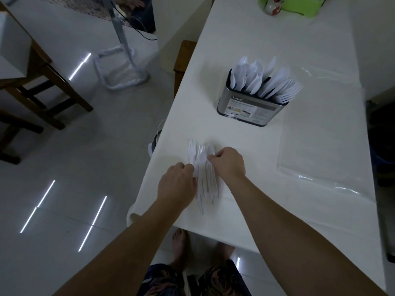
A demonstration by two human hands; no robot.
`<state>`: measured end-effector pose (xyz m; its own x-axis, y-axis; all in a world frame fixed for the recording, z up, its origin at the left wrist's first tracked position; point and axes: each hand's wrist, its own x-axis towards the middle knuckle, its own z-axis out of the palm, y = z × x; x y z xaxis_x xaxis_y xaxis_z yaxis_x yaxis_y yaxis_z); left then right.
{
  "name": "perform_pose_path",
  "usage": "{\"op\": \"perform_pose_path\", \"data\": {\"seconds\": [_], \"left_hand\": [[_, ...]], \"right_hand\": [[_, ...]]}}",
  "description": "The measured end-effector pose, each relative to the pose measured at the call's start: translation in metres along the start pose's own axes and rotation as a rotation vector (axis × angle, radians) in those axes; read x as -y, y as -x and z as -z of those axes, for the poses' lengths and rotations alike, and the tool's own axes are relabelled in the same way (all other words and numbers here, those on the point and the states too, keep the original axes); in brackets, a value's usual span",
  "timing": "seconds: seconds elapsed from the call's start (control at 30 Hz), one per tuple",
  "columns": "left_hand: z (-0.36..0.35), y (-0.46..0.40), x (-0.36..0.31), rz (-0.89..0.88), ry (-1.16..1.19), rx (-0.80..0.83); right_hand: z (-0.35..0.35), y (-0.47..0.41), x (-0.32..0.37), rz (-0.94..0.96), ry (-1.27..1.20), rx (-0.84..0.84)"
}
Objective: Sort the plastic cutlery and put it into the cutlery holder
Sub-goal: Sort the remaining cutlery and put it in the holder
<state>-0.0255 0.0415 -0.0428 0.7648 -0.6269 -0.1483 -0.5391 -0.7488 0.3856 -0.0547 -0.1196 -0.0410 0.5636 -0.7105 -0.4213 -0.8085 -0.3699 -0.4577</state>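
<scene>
standing at the near end of a white table [245,129], we have both hands down on a small pile of white plastic cutlery [203,180] that lies near the table's left edge. our left hand [177,182] rests on the left side of the pile with its fingers curled over the handles, though we cannot tell whether it really grips any piece. our right hand [228,163] sits on the right side, thumb and forefinger pinching a piece near the bowl of a spoon [210,151]. fork heads [191,146] fan out beyond our knuckles, pointing away from us. farther along the table stands the metal cutlery holder [248,107], upright and well apart from the pile, with spoons [248,73] in its left part and forks [284,88] leaning out to the right. a clear plastic sheet [318,163] lies flat on the table to the right of our hands.
</scene>
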Motion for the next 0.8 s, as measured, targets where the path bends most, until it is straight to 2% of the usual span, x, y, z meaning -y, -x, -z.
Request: {"op": "perform_pose_path", "data": {"seconds": [0.13,0.23,0.4,0.53,0.67,0.73,0.8], "left_hand": [[-0.001,0.004,-0.001,0.010,0.010,0.005],[-0.001,0.005,-0.005,0.060,0.071,0.022],[0.004,-0.002,-0.021,0.280,0.444,0.062],[0.007,-0.012,-0.039,0.362,0.734,0.121],[0.007,-0.017,-0.043,0.396,0.833,0.252],[0.006,-0.015,-0.038,0.469,0.887,0.261],[0.005,-0.012,-0.031,0.569,0.932,0.207]], "right_hand": [[0.002,-0.007,0.000,-0.019,-0.008,0.039],[0.011,-0.013,-0.007,-0.047,-0.127,0.031],[0.035,-0.005,-0.022,-0.135,-0.480,-0.010],[0.036,0.017,-0.016,-0.125,-0.595,0.061],[0.019,0.035,-0.010,-0.150,-0.715,0.153],[0.008,0.040,-0.013,-0.142,-0.672,0.131],[-0.002,0.042,-0.020,-0.030,-0.359,0.054]]}}
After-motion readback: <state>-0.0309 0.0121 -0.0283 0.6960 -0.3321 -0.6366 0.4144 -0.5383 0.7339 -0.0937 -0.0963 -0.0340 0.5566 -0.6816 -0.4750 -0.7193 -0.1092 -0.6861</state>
